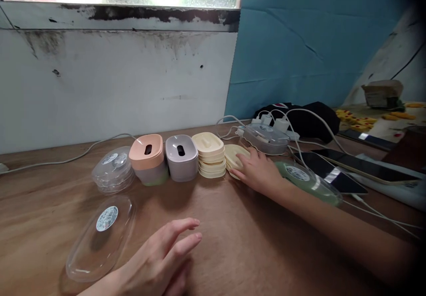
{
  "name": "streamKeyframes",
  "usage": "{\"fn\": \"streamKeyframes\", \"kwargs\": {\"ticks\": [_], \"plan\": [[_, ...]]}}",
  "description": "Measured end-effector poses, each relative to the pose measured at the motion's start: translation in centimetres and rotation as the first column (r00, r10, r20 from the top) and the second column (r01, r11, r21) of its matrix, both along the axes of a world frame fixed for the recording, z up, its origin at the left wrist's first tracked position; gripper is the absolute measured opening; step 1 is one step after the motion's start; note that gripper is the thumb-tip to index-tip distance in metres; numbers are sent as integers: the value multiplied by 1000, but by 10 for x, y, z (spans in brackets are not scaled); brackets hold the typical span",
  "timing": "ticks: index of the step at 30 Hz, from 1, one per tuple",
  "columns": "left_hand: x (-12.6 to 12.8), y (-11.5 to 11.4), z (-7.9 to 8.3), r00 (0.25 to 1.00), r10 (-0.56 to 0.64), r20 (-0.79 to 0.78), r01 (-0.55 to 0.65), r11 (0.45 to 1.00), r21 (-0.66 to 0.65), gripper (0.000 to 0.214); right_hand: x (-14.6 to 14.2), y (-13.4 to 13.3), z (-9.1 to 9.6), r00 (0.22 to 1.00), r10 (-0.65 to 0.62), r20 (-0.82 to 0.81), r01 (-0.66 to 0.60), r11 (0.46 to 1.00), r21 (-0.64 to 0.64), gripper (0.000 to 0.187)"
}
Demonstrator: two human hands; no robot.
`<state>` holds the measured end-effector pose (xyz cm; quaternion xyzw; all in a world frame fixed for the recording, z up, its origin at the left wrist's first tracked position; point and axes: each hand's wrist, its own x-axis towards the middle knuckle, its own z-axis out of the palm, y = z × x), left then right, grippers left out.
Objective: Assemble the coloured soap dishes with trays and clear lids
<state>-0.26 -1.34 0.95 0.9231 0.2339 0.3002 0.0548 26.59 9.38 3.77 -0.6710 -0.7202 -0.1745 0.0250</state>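
My left hand (166, 254) hovers above the front of the table, fingers apart and nothing in it. My right hand (261, 167) is at a pale yellow lid (233, 151), its thumb along the near edge and its fingers over the right side. Part of that lid is hidden by the hand. Left of it stands a stack of similar yellow lids (209, 154). Beside that stack are a grey-lilac box with a slotted top (181, 158) and a peach-topped box (148, 156), also slotted.
At left, a stack of clear lids (113, 171) stands behind a large clear lid (100, 242). On the right are a clear container (264, 138), a green container (306, 178), phones (366, 165) and white charging cables. A white wall (116, 87) borders the table's back.
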Motion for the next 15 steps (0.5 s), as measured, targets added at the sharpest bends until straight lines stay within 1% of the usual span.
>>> {"fn": "streamKeyframes", "kwargs": {"ticks": [3,5,7,9,11,12,14,15], "plan": [[0,-3,7,998,42,-49,-44,998,-51,52,2,-10,0,998,55,16,-54,997,-56,31],[0,-4,10,997,48,-68,-52,996,-67,54,3,-19,1,997,68,24,-67,996,-56,32],[0,-5,11,997,42,-70,-46,997,-62,55,6,-28,3,996,79,40,-79,997,-17,38],[1,-4,9,996,48,-79,-53,997,-55,54,15,-37,7,995,71,68,-76,995,63,46],[2,-2,6,992,60,-107,-67,996,-62,50,32,-45,8,996,13,91,-27,987,157,53],[3,-1,3,991,56,-120,-64,995,-72,48,42,-48,7,996,-35,88,17,981,192,57],[3,2,-2,991,26,-129,-38,995,-92,47,65,-55,1,992,-110,53,98,976,194,64],[3,3,-4,992,8,-126,-20,995,-99,47,76,-58,-3,992,-121,21,116,981,158,65]]}}
